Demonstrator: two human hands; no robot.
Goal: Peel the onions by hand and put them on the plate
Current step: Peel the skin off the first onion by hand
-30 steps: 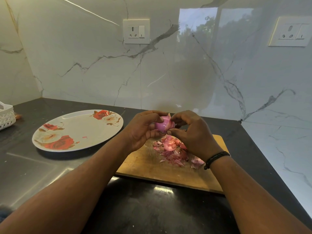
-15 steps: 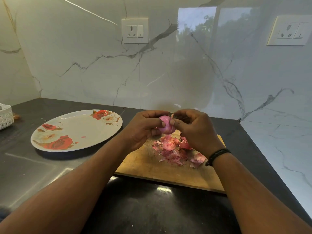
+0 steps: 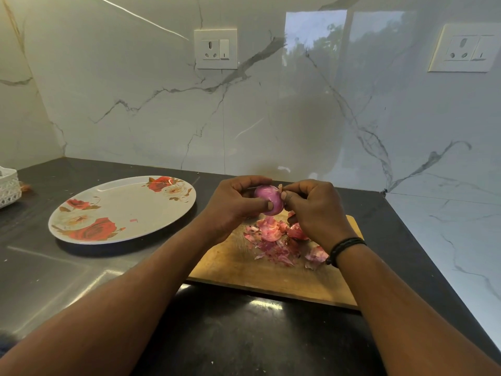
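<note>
Onion, a small purple-pink bulb, sits gripped in my left hand while my right fingers pinch a scrap of skin at its top. Below my fingers, pink peelings litter the wooden chopping board. Left of them, the rose-patterned oval plate on the dark bench holds no onion, so I judge plating is all still ahead.

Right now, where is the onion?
In the head view the onion is right of centre, held between the left hand and right hand above the peels on the board, right of the plate.
</note>
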